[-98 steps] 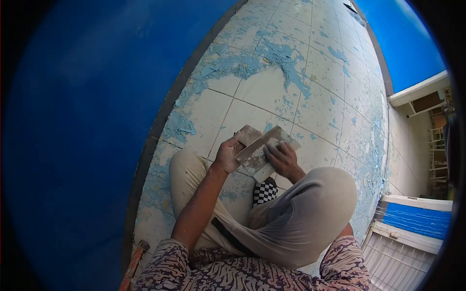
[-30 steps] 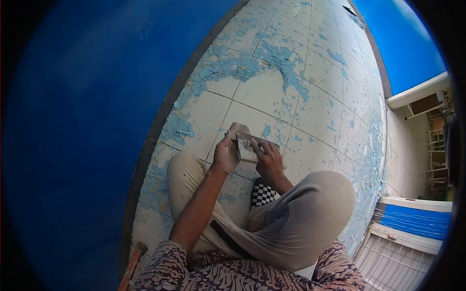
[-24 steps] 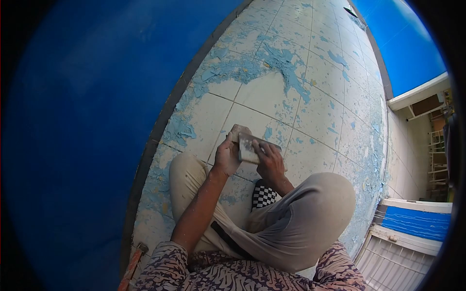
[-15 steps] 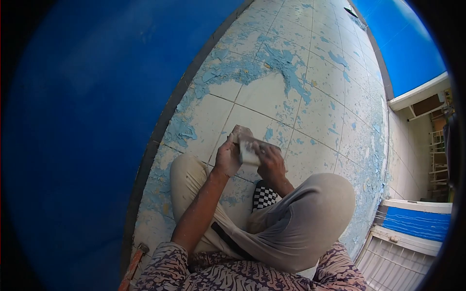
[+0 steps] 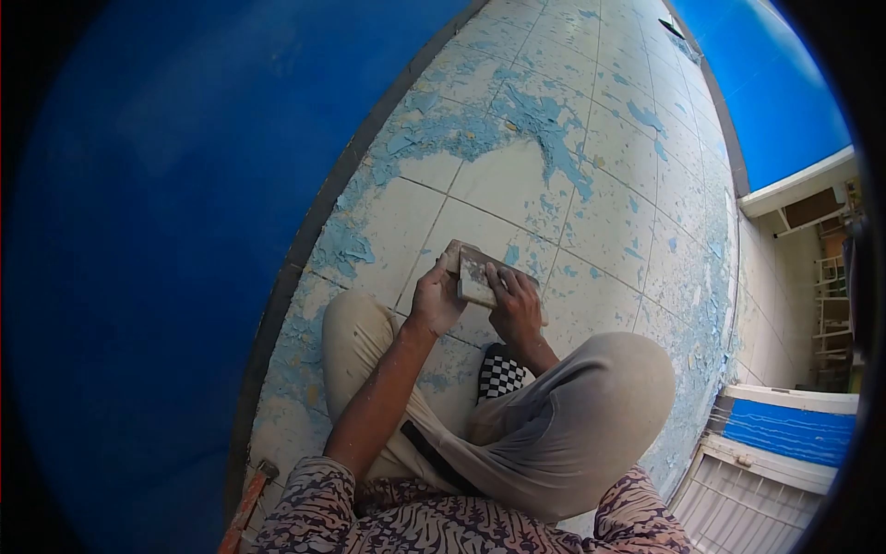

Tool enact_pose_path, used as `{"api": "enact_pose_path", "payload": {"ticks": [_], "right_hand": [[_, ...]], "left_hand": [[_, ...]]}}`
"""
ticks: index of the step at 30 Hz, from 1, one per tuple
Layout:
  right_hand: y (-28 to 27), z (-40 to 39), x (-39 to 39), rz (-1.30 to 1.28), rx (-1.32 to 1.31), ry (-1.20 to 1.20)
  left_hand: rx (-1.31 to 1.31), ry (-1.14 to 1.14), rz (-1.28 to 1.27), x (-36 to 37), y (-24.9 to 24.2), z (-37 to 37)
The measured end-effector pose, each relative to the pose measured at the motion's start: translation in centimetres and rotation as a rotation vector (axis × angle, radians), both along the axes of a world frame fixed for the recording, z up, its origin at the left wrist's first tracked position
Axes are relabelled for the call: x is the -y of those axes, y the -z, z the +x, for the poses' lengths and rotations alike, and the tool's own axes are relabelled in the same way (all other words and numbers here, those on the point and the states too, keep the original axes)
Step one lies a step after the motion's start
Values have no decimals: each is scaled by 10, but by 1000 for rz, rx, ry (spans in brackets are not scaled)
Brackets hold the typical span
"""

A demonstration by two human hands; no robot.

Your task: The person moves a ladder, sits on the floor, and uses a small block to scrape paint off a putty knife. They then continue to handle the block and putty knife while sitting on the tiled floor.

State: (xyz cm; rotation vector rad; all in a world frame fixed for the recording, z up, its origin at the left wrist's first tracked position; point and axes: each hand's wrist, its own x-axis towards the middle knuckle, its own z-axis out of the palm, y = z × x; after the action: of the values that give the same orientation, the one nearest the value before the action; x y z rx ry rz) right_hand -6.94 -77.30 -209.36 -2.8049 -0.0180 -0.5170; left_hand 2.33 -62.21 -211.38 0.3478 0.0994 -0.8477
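I sit on a white tiled floor (image 5: 517, 175) with peeling light-blue paint. My left hand (image 5: 434, 297) grips a small dusty scraper blade (image 5: 452, 255) whose tip shows above the thumb. My right hand (image 5: 515, 305) holds a wider flat scraper (image 5: 474, 279), fingers spread over its face. The two blades touch between my hands, just above the floor in front of my knees. My beige trouser legs (image 5: 572, 415) and a black-and-white checkered shoe (image 5: 501, 377) lie below the hands.
A deep blue wall (image 5: 185, 185) with a dark baseboard (image 5: 314, 222) runs along the left. Another blue wall (image 5: 784, 92) stands at the far right. A white and blue grated frame (image 5: 775, 462) lies at lower right. An orange-handled tool (image 5: 242, 512) rests at bottom left.
3.3 s ago the wide scraper was held tilted with its face showing. Since then both hands drew closer and my right fingers have covered it, rubbing the two blades together with small shifts.
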Motion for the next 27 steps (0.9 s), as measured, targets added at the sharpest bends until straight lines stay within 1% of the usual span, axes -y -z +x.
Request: {"api": "enact_pose_path", "payload": {"ticks": [1,3,5,7,9,11,13,15,16,17,18,19,20,21,23,24,25,26,27], "right_hand": [[-1,-5,-3,3,1,-2],[1,-14,-5,-48,-18,-116],[3,-8,-1,-44,-37,-93],[-1,5,4,-7,-76,72],[-2,0,0,31,-65,45],[-1,-11,-6,-8,-44,-83],[0,-10,-4,-5,-58,-72],[0,3,1,4,-110,71],[1,5,3,32,-144,82],[0,3,2,36,-140,81],[-1,-4,-1,35,-77,26],[-1,-8,-2,31,-18,-28],[0,-7,-2,34,-20,-26],[2,-6,-2,38,-37,-15],[3,-4,3,37,-58,-5],[2,2,6,67,-104,44],[2,7,7,101,-149,91],[0,4,4,58,-73,61],[1,-1,0,63,-75,61]], "left_hand": [[-13,11,12,-2,-4,0],[-20,33,24,-4,-1,2],[-37,61,32,-2,1,-3],[-22,-62,24,8,-1,-4],[-37,-55,39,3,-6,-2],[-8,34,28,-6,-6,-1],[11,30,-13,-1,6,1],[40,21,-57,3,12,0],[-1,-8,-15,5,5,-2],[-43,-34,32,5,3,-3],[-40,-32,38,1,4,-1],[-32,15,14,-3,4,1],[-26,63,-13,-5,8,1],[-31,64,-13,-4,13,1],[7,26,-19,1,12,4],[11,22,-22,4,6,2],[-6,-24,29,6,0,-1],[-25,-68,83,5,-4,-3],[-27,-68,89,1,-4,-2]]}}
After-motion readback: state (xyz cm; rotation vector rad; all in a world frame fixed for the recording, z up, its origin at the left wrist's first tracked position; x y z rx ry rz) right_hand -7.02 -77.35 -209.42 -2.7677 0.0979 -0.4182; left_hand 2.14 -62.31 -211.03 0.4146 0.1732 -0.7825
